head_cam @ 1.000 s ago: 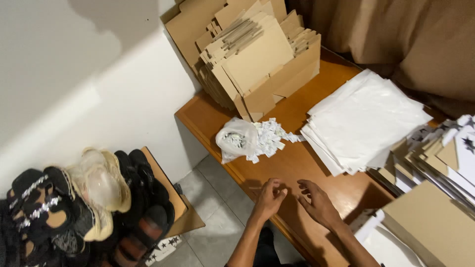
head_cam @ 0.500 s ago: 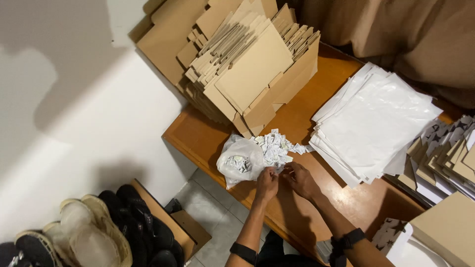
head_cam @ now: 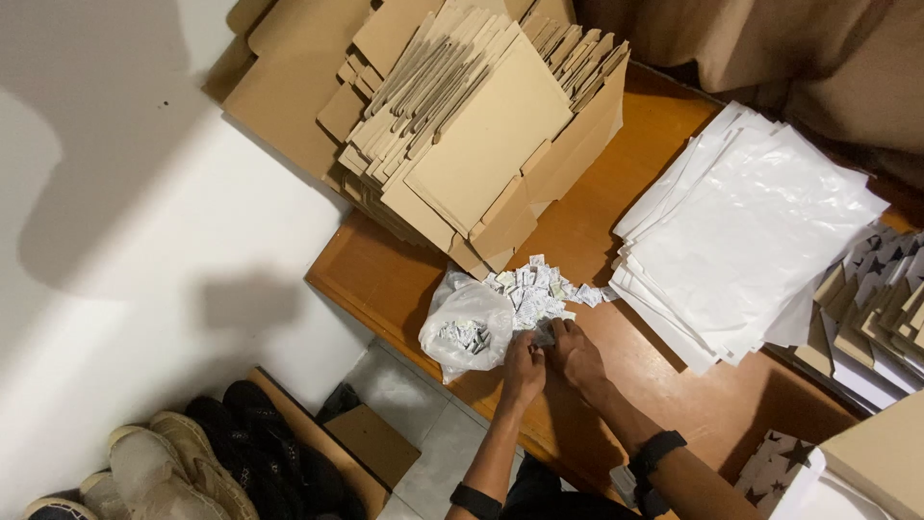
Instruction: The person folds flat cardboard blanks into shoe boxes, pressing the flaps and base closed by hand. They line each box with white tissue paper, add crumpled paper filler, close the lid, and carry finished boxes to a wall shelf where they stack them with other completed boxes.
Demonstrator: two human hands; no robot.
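Wooden table [head_cam: 664, 404] against a white wall, left hand [head_cam: 525, 368] and right hand [head_cam: 577, 354] side by side, fingers pinched on small packets [head_cam: 537, 289] heaped beside a clear bag [head_cam: 467, 327], flattened cardboard boxes [head_cam: 481, 144] behind, white sheets [head_cam: 751, 221] at right.

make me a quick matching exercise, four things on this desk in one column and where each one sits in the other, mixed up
Things:
1. flattened cardboard boxes
2. stack of white plastic bags
3. clear bag of small packets
4. loose small packets

Places:
A. right part of the wooden desk
B. at the desk's front edge, beside the left hand
C. far left corner, against the wall
D. just beyond the fingertips of both hands, right hand included

Pairs: 1-C, 2-A, 3-B, 4-D
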